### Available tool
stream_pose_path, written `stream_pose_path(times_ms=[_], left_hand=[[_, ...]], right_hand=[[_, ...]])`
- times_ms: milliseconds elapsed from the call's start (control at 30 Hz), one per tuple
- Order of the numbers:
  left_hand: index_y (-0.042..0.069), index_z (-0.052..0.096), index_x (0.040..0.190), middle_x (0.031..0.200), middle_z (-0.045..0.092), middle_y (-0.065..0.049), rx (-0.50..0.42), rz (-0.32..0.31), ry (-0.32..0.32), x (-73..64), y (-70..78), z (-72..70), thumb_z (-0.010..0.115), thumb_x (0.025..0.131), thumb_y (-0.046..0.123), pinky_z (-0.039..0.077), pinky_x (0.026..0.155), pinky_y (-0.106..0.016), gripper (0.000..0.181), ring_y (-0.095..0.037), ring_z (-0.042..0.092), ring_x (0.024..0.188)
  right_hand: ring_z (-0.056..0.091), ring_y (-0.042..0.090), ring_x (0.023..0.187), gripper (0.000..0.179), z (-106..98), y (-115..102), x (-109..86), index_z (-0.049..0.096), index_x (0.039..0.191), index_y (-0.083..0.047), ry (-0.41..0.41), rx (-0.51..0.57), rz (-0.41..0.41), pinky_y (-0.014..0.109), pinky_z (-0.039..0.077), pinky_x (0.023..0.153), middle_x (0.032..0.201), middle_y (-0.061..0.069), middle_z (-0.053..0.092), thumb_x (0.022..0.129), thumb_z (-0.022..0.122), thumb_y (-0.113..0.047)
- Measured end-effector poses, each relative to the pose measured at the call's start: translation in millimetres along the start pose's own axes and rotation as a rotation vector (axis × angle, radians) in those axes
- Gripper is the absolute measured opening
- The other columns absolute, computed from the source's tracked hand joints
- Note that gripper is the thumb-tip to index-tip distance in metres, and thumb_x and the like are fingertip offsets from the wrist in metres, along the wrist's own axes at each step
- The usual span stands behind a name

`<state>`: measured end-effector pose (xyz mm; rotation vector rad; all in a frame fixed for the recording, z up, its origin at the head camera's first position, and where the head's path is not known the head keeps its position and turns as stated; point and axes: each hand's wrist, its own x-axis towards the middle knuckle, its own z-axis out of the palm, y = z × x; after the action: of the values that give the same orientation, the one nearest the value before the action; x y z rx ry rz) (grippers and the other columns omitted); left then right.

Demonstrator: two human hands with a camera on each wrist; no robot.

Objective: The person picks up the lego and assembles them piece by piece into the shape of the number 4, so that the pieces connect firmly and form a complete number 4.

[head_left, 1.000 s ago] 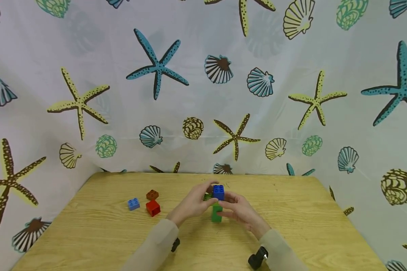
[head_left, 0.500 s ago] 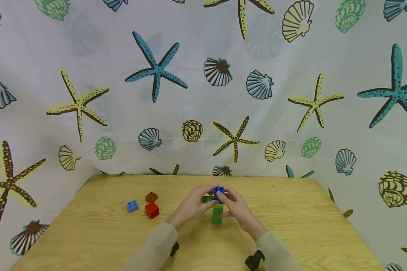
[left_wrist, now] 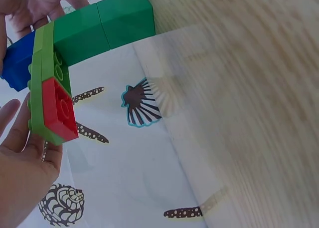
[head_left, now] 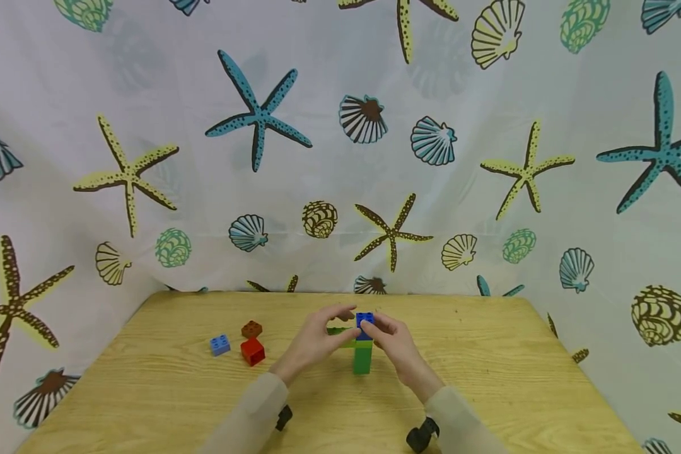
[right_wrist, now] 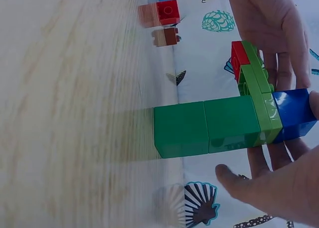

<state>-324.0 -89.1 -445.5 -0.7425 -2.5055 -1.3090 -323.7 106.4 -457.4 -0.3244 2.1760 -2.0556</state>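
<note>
A tower of two dark green bricks (head_left: 362, 361) stands upright on the table. Lime green pieces (right_wrist: 259, 91) lie across its top and stick out to the left, with a small red brick (left_wrist: 57, 108) under that overhang. On top sits a blue brick (head_left: 364, 335). My right hand (head_left: 401, 353) pinches the blue brick, thumb on its near face and fingers behind. To the left, my left hand (head_left: 306, 343) spreads thumb and fingers around the lime overhang, its thumb tip close to the blue brick.
Left of the tower lie a light blue brick (head_left: 220, 345), a red brick (head_left: 253, 352) tipped on its side and a brown brick (head_left: 252, 328). A curtain (head_left: 295, 265) printed with shells and starfish hangs behind the wooden table (head_left: 488, 378).
My left hand has drawn away to the left, showing more of the lime overhang. My right thumb has moved up onto the blue brick's near face. The tower stays in place.
</note>
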Motion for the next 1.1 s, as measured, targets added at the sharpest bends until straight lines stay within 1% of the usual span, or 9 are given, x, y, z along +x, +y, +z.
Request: stream_pose_path(times_ms=[100,233,367,467,533,667,767,933,1100], left_hand=[[0.020,0.062,0.132,0.119,0.068,-0.005,-0.003,0.002,0.042,-2.1,-1.1,-5.2,0.070,0.091,0.037,0.047,0.095,-0.048,0.045,-0.020,0.061,0.109],[0.024,0.069,0.122,0.108,0.069,0.005,0.001,0.000,0.097,-3.5,-2.5,-12.4,0.070,0.091,0.037,0.048,0.080,-0.035,0.034,-0.014,0.060,0.095],[0.027,0.073,0.107,0.091,0.066,0.011,-0.002,0.001,0.111,-4.7,-4.5,-19.5,0.068,0.092,0.036,0.046,0.065,-0.026,0.018,-0.012,0.055,0.077],[0.026,0.073,0.099,0.081,0.064,0.009,-0.007,0.006,0.103,-5.2,-6.4,-24.0,0.067,0.093,0.035,0.043,0.058,-0.025,0.013,-0.012,0.051,0.066],[0.025,0.074,0.096,0.078,0.065,0.005,-0.016,0.004,0.099,-5.5,-8.7,-26.7,0.067,0.093,0.035,0.043,0.056,-0.025,0.013,-0.012,0.050,0.062],[0.021,0.075,0.098,0.081,0.068,-0.001,-0.049,-0.012,0.095,-7.2,-14.0,-32.7,0.067,0.093,0.035,0.047,0.058,-0.026,0.017,-0.012,0.053,0.062],[0.018,0.076,0.098,0.079,0.068,-0.001,-0.056,-0.032,0.087,-9.5,-17.7,-38.3,0.068,0.093,0.036,0.047,0.057,-0.026,0.021,-0.013,0.054,0.062],[0.021,0.076,0.098,0.071,0.063,0.000,-0.059,-0.080,0.081,-13.2,-24.1,-48.7,0.067,0.092,0.040,0.045,0.054,-0.027,0.022,-0.016,0.054,0.060],[0.023,0.075,0.099,0.072,0.062,-0.001,-0.037,-0.134,0.086,-18.1,-32.4,-59.7,0.066,0.091,0.044,0.044,0.055,-0.029,0.024,-0.022,0.056,0.064]], right_hand=[[0.048,0.035,0.132,0.052,2,2,0.9,0.055,0.139,-0.008,-0.001,0.025,-0.016,0.054,0.034,0.112,0.140,0.017,0.054,0.096,0.063,-0.036],[0.052,0.035,0.125,0.049,2,3,2.9,0.054,0.139,-0.009,-0.002,0.051,-0.043,0.054,0.036,0.111,0.132,0.014,0.058,0.096,0.064,-0.031],[0.056,0.030,0.119,0.046,2,3,2.9,0.054,0.138,-0.009,-0.003,0.054,-0.058,0.053,0.039,0.109,0.128,0.013,0.058,0.097,0.064,-0.026],[0.058,0.023,0.114,0.042,1,2,2.6,0.057,0.136,-0.011,-0.004,0.046,-0.065,0.051,0.042,0.107,0.127,0.013,0.059,0.096,0.064,-0.025],[0.059,0.019,0.111,0.042,1,2,2.2,0.057,0.135,-0.012,-0.003,0.039,-0.067,0.049,0.045,0.104,0.127,0.012,0.059,0.096,0.064,-0.026],[0.060,0.016,0.107,0.043,1,1,1.6,0.058,0.135,-0.013,0.005,0.017,-0.064,0.041,0.050,0.096,0.127,0.011,0.060,0.095,0.065,-0.029],[0.060,0.016,0.106,0.042,3,0,0.9,0.059,0.134,-0.014,0.006,0.009,-0.062,0.038,0.050,0.093,0.127,0.011,0.061,0.095,0.065,-0.029],[0.060,0.019,0.108,0.041,4,0,-1.1,0.059,0.134,-0.012,0.009,0.013,-0.070,0.039,0.051,0.095,0.127,0.012,0.061,0.096,0.064,-0.025],[0.059,0.021,0.111,0.040,4,-1,-2.5,0.059,0.134,-0.013,0.013,0.019,-0.062,0.041,0.049,0.099,0.128,0.012,0.060,0.096,0.064,-0.024]])
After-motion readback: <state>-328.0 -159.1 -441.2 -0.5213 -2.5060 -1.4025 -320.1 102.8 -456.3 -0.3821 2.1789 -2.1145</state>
